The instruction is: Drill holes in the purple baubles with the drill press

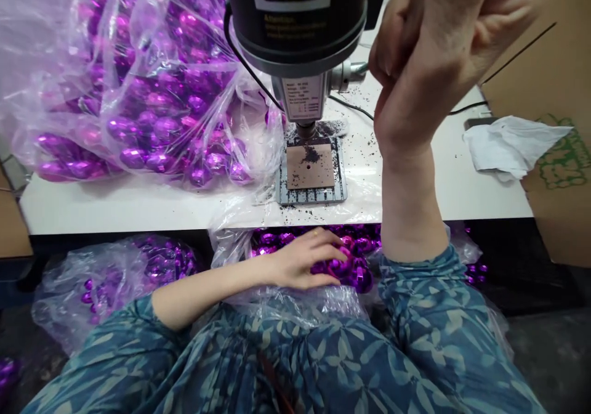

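In the head view a small bench drill press (300,38) stands on the white table, with a flat brown board (295,177) on its grey slotted base (340,192). Dark shavings lie over the board, which has a small hole in it. My right hand (415,63) is raised and closed on the press's feed lever (362,69); most of the lever is hidden behind the hand. In my lap, below the table edge, my left hand (307,257) curls over shiny purple faceted balls (362,278), its fingers wrapped round some of them.
A large clear bag (138,87) of purple balls fills the table's left side. Another bag (138,278) sits low at the left. White cloth or tissue (512,146) lies by a cardboard box (554,174) on the right. A black cable (353,107) runs behind the press.
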A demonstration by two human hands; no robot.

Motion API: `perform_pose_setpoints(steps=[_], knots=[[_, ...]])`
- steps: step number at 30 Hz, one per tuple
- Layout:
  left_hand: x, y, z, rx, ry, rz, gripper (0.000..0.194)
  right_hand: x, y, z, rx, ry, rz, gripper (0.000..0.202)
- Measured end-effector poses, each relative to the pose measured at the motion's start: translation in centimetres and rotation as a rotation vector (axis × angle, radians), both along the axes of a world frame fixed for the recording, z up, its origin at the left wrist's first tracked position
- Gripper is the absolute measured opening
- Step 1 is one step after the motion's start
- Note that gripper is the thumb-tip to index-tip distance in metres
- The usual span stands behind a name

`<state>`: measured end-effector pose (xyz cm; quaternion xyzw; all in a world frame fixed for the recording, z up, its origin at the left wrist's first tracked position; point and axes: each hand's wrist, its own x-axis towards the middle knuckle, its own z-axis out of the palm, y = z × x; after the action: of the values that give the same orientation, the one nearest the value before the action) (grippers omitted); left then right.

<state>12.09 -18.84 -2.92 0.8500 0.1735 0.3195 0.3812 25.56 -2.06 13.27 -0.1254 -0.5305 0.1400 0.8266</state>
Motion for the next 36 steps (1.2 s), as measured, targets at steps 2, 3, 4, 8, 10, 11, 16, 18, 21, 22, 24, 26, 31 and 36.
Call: perform_pose_setpoints(steps=[2,3,4,8,10,11,16,18,21,22,24,26,31,36], knots=[[1.5,-1.1,-0.6,0.059,0.136,-0.122,0.034,-0.1,0.1,0.0,0.021,-0.003,-0.001,0.059],[2.3,-1.4,-1.1,0.092,0.201,-0.148,0.036,-0.1,0.2,0.1,0.018,-0.014,0.0,0.058],[3.2,-1.5,-1.7,0.129,0.264,-0.154,0.038,-0.1,0.2,0.1,0.026,-0.023,0.002,0.058],[6.1,-1.8,-3.4,0.242,0.481,-0.151,0.046,0.2,0.1,-0.2,0.086,-0.014,0.015,0.053],[6.3,-1.6,-3.4,0.271,0.472,-0.197,0.051,0.4,-0.1,-0.2,0.066,-0.061,0.026,0.046],[6.1,-1.3,-3.2,0.278,0.424,-0.212,0.053,0.4,-0.2,-0.3,0.039,-0.081,0.037,0.043],[1.6,3.8,-1.7,0.184,-0.008,0.203,0.028,0.8,-0.5,-0.3,-0.025,-0.073,0.045,0.049],[-1.2,7.7,-0.9,0.101,-0.118,0.557,0.025,0.9,-0.4,-0.4,-0.028,-0.069,0.03,0.053],[-5.3,14.5,0.2,-0.007,-0.063,0.942,0.024,1.0,-0.4,-0.5,-0.024,-0.073,0.017,0.058],[-6.3,16.7,0.4,-0.024,0.006,1.04,0.026,1.1,-0.5,-0.5,-0.026,-0.08,0.016,0.059],[-7.6,20.6,0.5,-0.033,0.179,1.106,0.027,1.1,-0.6,-0.5,-0.032,-0.092,0.019,0.06],[-7.9,23.5,0.3,-0.048,0.306,1.039,0.032,1.2,-0.7,-0.5,-0.038,-0.104,0.021,0.061],[-7.2,26.2,-0.5,-0.12,0.323,0.843,0.034,1.3,-0.7,-0.5,-0.035,-0.116,0.013,0.06],[-8.2,23.9,0.1,-0.24,-0.025,1.026,0.046,1.1,-0.8,-0.5,-0.023,-0.088,0.038,0.056]])
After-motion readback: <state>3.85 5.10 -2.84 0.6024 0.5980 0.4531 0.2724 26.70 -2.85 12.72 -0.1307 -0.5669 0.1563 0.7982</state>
